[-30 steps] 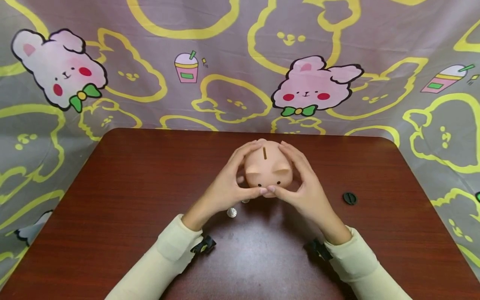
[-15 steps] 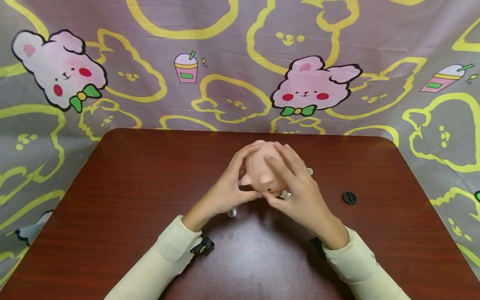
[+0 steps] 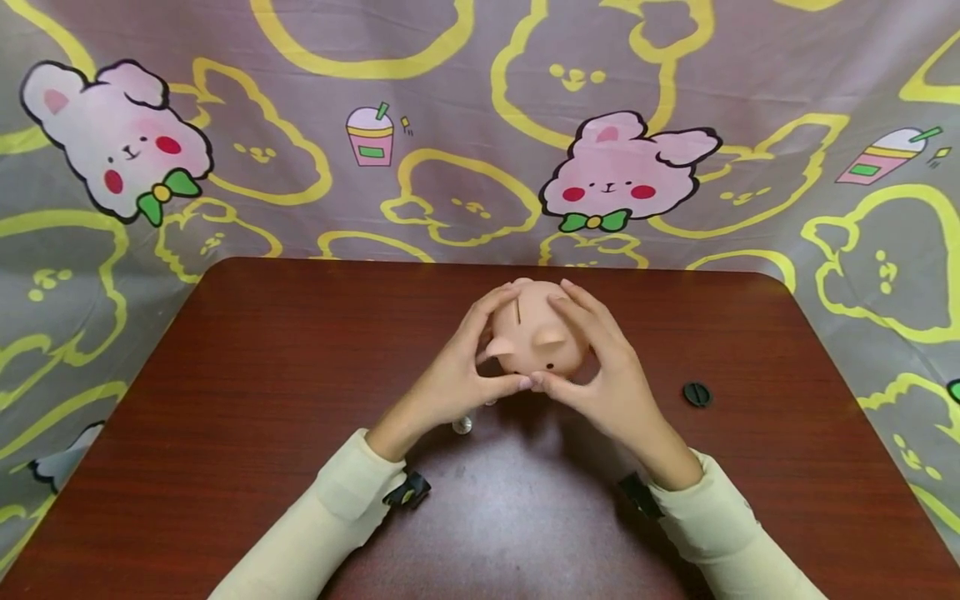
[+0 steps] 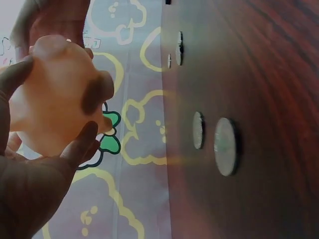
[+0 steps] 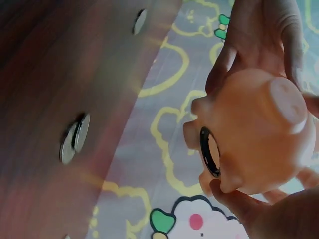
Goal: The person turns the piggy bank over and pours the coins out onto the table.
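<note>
A pink piggy bank (image 3: pixel 538 321) is held up between my two hands, its coin slot on top and its snout toward me. My left hand (image 3: pixel 461 358) grips its left side, with the thumb at the snout. From the other side my right hand (image 3: pixel 621 379) holds it, thumb tip meeting the left one. The right wrist view shows a round, dark-rimmed hole (image 5: pixel 210 152) in its belly between the stubby legs. Below it, silver coins (image 4: pixel 227 147) lie on the table; in the head view one coin (image 3: pixel 462 425) shows by my left wrist while the hands hide others.
A round black plug (image 3: pixel 697 394) lies on the dark red wooden table (image 3: pixel 262 375), right of my right hand. Further coins (image 5: pixel 82 133) appear in the right wrist view. A cartoon-patterned cloth (image 3: pixel 450 83) hangs behind the table.
The piggy bank rolled over toward the left half a second ago, showing coins beyond my right hand, and has since turned partly back. My right hand turned with it; both hands keep their grip.
</note>
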A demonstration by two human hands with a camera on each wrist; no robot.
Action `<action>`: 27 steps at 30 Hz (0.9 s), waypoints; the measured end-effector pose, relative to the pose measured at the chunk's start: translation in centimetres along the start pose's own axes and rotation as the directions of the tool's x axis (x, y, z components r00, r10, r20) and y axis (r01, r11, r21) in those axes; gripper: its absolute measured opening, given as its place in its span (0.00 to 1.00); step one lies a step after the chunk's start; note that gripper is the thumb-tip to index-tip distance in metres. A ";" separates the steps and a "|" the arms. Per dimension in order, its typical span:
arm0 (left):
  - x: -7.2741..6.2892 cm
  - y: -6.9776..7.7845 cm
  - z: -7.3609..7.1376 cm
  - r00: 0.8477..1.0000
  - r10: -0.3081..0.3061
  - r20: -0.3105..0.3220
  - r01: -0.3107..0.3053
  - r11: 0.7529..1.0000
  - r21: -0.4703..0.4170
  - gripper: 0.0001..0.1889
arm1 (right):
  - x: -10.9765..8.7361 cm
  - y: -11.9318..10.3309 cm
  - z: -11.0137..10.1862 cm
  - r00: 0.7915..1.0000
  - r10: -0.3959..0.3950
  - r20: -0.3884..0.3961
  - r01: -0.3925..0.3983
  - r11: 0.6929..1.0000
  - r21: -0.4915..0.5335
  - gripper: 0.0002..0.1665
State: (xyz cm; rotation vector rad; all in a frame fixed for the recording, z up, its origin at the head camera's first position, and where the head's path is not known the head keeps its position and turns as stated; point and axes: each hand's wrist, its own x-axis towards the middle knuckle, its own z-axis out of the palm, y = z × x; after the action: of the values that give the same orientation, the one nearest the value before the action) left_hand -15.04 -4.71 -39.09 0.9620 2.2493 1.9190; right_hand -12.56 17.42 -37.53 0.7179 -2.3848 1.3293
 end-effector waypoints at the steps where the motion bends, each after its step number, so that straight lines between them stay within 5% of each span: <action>1: 0.1 0.1 0.0 1.000 -0.017 -0.013 0.017 1.000 0.001 0.52 | 0.1 0.0 -0.1 0.999 0.039 -0.007 -0.038 0.998 0.043 0.52; 5: 0.2 0.7 0.1 0.996 -0.056 -0.063 0.056 0.998 0.005 0.46 | 0.3 -0.1 -0.5 0.975 0.220 -0.015 -0.211 0.949 0.236 0.47; 9: 0.4 1.3 0.2 0.993 -0.058 -0.099 0.061 0.998 0.026 0.42 | 0.5 -0.1 -0.7 0.924 0.382 0.012 -0.350 0.833 0.429 0.39; 17: 0.5 2.1 0.3 0.984 -0.080 -0.159 0.100 0.987 0.125 0.35 | 0.5 0.3 -0.4 0.862 0.479 0.166 -0.471 0.635 0.613 0.25; 27: 0.5 2.6 0.2 0.979 -0.148 -0.139 0.174 0.966 0.192 0.30 | 0.4 1.3 0.1 0.847 0.450 0.283 -0.517 0.577 0.632 0.12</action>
State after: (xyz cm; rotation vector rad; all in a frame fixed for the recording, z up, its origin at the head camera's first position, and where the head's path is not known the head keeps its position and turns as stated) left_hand -14.22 -4.14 -36.60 0.6666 2.5451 1.7531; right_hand -13.65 17.81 -38.30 0.2561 -2.1871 2.5600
